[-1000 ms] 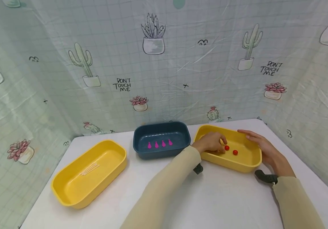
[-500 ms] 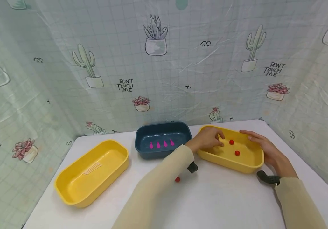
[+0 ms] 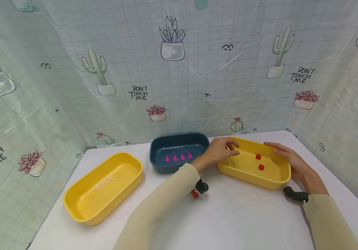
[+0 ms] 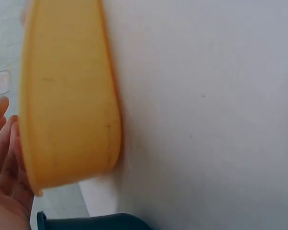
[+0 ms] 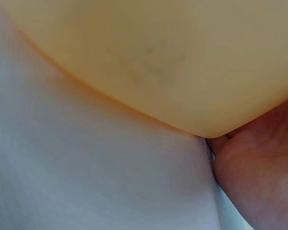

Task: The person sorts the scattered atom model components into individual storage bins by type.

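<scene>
In the head view, my left hand [image 3: 222,150] is at the left end of a yellow tub [image 3: 250,177], thumb and fingers apart with nothing seen between them. Two small red balls, a farther one [image 3: 258,157] and a nearer one [image 3: 261,167], lie inside that tub, right of the hand. My right hand [image 3: 291,163] holds the tub's right end, fingers round the far corner; part of that grip is hidden. The left wrist view shows the left hand [image 4: 9,163] beside the tub wall [image 4: 72,105]. In the right wrist view, the right palm [image 5: 259,167] meets the tub [image 5: 158,57].
A dark blue tub [image 3: 166,170] with several pink pear-shaped pieces [image 3: 182,156] stands at the back. Another yellow tub [image 3: 116,194] at left holds thin pale sticks [image 3: 104,183]. Red balls [image 3: 195,195] lie on the white table, partly hidden by my left wrist.
My left hand has drawn back leftward from the red balls to the tub's left end. The farther ball has shifted right and away. Red balls beside my left wrist have come into view.
</scene>
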The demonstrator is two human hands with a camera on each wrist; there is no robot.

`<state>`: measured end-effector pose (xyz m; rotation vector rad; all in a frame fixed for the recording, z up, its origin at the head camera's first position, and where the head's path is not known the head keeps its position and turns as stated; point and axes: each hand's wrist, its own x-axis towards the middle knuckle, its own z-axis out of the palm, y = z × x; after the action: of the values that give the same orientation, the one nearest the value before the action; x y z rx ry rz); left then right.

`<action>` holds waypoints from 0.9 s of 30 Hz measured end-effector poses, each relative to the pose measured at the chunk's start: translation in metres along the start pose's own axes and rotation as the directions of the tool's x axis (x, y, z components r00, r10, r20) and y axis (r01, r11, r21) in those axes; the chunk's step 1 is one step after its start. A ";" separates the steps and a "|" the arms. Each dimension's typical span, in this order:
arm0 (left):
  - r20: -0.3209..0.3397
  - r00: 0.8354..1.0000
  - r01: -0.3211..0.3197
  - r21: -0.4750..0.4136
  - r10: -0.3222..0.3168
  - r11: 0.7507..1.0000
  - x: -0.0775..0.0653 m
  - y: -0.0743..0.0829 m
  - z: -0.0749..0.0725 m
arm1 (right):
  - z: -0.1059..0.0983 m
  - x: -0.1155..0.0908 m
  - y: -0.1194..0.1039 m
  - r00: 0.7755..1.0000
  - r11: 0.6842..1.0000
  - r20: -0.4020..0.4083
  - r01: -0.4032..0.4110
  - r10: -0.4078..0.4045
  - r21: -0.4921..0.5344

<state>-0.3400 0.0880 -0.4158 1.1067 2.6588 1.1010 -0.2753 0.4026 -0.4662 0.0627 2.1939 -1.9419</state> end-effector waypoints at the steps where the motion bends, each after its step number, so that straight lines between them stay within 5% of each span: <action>1: -0.010 1.000 -0.003 -0.028 0.003 1.000 -0.002 -0.001 -0.002 | 0.000 -0.001 0.000 1.000 1.000 0.003 0.004 -0.004 0.004; 7: -0.028 0.999 -0.049 -0.149 0.045 0.988 -0.018 -0.006 -0.010 | 0.001 -0.001 0.001 1.000 1.000 0.011 0.014 -0.014 0.001; 21: -0.192 0.980 -0.059 -0.061 0.046 0.996 -0.060 0.003 -0.021 | -0.001 -0.004 0.003 1.000 1.000 0.003 0.009 -0.009 -0.004; 27: -0.209 0.978 -0.031 -0.144 0.000 0.989 -0.083 -0.003 -0.029 | 0.000 -0.004 0.003 1.000 1.000 0.011 0.017 -0.017 -0.013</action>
<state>-0.2896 0.0165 -0.4134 1.0405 2.6688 1.4645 -0.2709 0.4030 -0.4682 0.0311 2.2073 -1.9322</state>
